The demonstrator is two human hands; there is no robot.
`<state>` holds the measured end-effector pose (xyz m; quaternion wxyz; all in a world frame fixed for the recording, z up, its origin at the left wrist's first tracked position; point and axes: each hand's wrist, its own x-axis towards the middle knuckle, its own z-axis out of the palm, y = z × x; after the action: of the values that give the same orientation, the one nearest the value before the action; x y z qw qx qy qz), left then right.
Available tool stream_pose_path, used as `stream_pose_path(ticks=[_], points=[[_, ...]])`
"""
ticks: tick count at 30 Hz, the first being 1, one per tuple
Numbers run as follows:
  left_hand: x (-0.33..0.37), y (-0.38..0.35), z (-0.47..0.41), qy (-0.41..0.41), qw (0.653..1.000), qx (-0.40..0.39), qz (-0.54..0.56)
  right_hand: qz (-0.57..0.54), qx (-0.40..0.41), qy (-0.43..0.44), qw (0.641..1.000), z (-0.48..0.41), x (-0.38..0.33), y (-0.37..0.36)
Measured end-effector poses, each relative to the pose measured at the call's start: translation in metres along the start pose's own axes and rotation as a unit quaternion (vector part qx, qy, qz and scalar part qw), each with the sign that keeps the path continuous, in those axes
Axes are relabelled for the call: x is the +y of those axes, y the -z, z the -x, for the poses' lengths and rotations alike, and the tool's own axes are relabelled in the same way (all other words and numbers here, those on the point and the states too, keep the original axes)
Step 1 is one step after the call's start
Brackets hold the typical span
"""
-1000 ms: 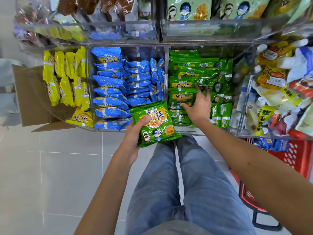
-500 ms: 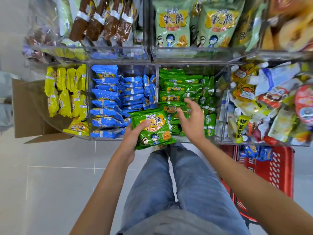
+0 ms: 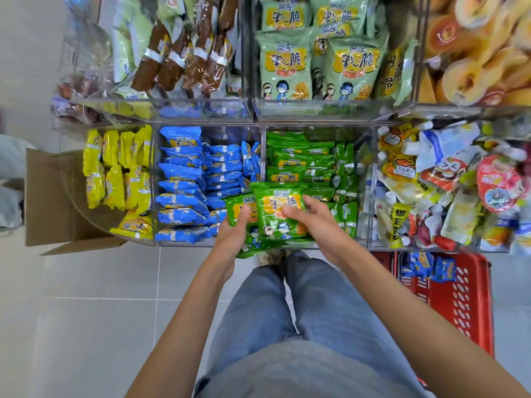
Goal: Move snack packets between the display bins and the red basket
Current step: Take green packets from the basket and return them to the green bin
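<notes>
My left hand (image 3: 234,229) grips a stack of green snack packets (image 3: 240,206) from below and the left, just in front of the green packets' display bin (image 3: 313,163). My right hand (image 3: 314,221) holds the top green packet (image 3: 275,201) of that stack, thumb on its face and fingers at its right edge. The red basket (image 3: 462,308) stands on the floor at the lower right, under the bins, with blue packets (image 3: 428,267) inside it.
Clear bins to the left hold blue packets (image 3: 186,182) and yellow packets (image 3: 115,173); the bin on the right holds mixed pouches (image 3: 431,179). An upper row holds pale green bags (image 3: 287,61) and brown bars (image 3: 178,58). A cardboard box (image 3: 51,196) sits at the left.
My right hand has come out of the green bin with a packet and brought it onto the packet in my left hand. The view has tilted up toward the shelves.
</notes>
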<state>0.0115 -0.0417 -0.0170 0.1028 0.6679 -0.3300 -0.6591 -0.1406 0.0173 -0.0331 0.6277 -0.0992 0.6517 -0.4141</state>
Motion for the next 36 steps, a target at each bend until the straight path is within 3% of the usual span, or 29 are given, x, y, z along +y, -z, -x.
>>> stream_pose_path(ticks=[3,6,13,21,26,30,33,36], points=[[-0.003,0.008,-0.006,0.003,1.0,0.022,0.009,-0.068,0.045,-0.035,0.996,-0.01,-0.004,0.017],[-0.008,0.016,-0.013,-0.001,1.0,0.021,0.009,-0.074,0.086,-0.014,0.993,-0.018,-0.006,0.032],[-0.016,0.028,-0.021,0.008,0.999,0.033,0.018,0.208,0.121,0.092,0.966,-0.06,0.021,0.029],[-0.019,0.029,-0.023,0.028,0.999,0.023,0.038,0.388,0.201,0.147,0.887,-0.082,0.046,0.01],[-0.017,0.028,-0.023,0.031,0.999,0.014,0.041,0.509,0.245,0.198,0.801,-0.08,0.048,0.005],[-0.015,0.029,-0.025,0.036,0.999,0.011,0.038,0.635,0.186,0.24,0.71,-0.083,0.036,0.007],[-0.014,0.029,-0.025,0.036,0.999,0.015,0.035,0.656,0.148,0.223,0.706,-0.083,0.029,0.006],[-0.013,0.029,-0.025,0.032,0.999,0.018,0.034,0.697,0.13,0.204,0.675,-0.085,0.022,0.006]])
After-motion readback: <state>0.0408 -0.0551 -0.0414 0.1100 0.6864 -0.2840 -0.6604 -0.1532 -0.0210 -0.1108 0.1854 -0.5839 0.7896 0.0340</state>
